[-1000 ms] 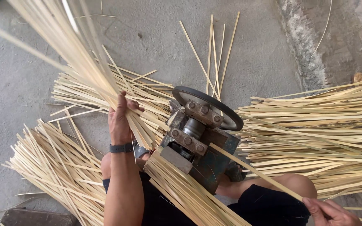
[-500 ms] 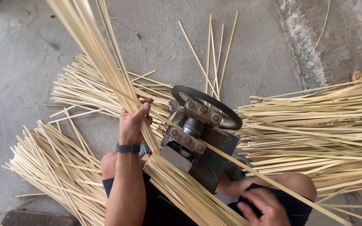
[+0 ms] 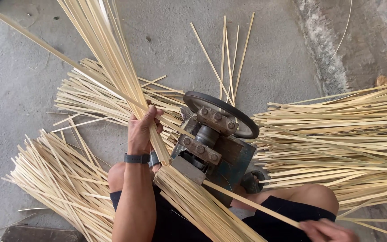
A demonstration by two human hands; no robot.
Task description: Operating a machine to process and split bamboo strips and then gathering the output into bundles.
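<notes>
Left hand [image 3: 143,127] was closed around a bundle of bamboo strips [image 3: 113,58] beside the machine [image 3: 213,143]; right hand [image 3: 325,230] pinched one strip [image 3: 251,204]; strips judged light, springy, splintery, best gripped mid-length.

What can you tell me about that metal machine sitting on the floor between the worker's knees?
The machine is a small, worn block of dark metal with a bluish painted body, bolted plates on top and a black wheel at its far side. It stands on the concrete floor. A single bamboo strip runs from it toward the right hand.
</notes>
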